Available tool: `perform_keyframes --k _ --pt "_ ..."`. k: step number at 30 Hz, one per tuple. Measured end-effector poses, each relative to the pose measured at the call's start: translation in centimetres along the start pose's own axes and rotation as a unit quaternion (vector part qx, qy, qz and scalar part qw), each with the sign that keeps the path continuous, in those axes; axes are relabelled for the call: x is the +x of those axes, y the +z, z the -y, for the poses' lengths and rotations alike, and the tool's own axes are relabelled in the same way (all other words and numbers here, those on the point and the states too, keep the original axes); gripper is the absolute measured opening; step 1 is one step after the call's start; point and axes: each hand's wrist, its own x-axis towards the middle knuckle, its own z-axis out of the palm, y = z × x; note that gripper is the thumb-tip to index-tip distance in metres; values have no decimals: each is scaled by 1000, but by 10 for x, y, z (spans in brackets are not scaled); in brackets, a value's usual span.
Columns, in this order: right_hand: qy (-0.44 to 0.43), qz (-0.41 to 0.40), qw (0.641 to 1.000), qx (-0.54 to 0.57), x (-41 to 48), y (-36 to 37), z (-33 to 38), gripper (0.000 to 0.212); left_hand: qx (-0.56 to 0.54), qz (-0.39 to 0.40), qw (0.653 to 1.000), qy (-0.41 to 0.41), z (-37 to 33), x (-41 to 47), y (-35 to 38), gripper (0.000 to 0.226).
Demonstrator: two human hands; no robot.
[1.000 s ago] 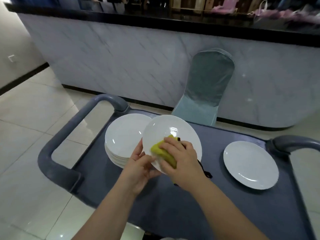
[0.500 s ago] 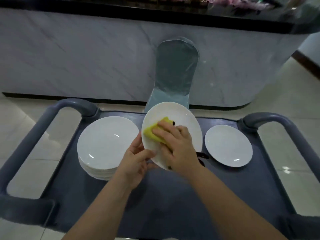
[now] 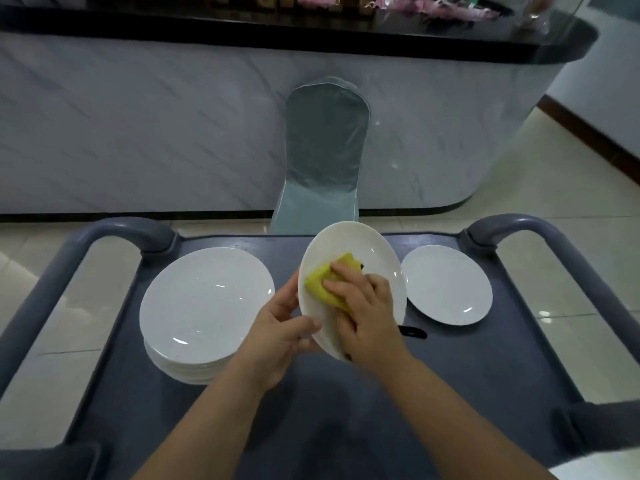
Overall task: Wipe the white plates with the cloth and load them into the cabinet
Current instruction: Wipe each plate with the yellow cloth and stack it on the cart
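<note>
Centre frame: left hand (image 3: 277, 337) has its grip pinching the tilted white plate (image 3: 377, 258) at its rim. Right hand (image 3: 367, 320), fingers curled, presses the yellow cloth (image 3: 322, 282) onto it. Glazed, brittle, probably slippery, so the rim's the hold. Plate stack (image 3: 204, 306) sits centre-left.

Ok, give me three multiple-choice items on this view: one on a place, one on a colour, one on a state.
1. Where on the cart is the stack of plates? A) left side B) right side C) centre
2. What colour is the cloth? A) blue B) yellow C) red
3. How is the held plate? A) flat on the cart B) tilted, gripped by the left hand C) lying on the stack

1 A: the stack sits left of the held plate.
2 B: yellow shows under the right hand.
3 B: the left hand grips its rim, clear of the cart.
</note>
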Motion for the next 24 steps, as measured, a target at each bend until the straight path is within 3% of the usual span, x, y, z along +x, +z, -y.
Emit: perform_keyframes --k 3,8,11,16,18,20,21,24 --pt "-23 46 999 -17 -50 -6 -22 37 -14 -34 999 3 -2 2 -11 73" --pt "143 -8 986 -86 6 -34 -54 40 8 -15 999 -27 6 1 -2 73" --pt "98 -19 993 -59 44 -20 -26 40 19 25 999 -12 1 6 4 76" --pt "-54 48 997 -13 -27 -7 -18 34 24 -12 999 32 -16 10 -6 78" --pt "27 17 999 -27 -34 -19 -42 45 41 -19 998 36 -14 8 -7 78" --pt "155 -35 986 -48 -14 -29 -57 41 59 -8 998 25 -7 6 -1 76" --pt "180 -57 981 -55 1 -32 -56 39 65 3 998 16 -4 5 4 76" --pt "106 -77 991 -33 27 -27 -30 42 70 40 997 0 0 6 18 79"
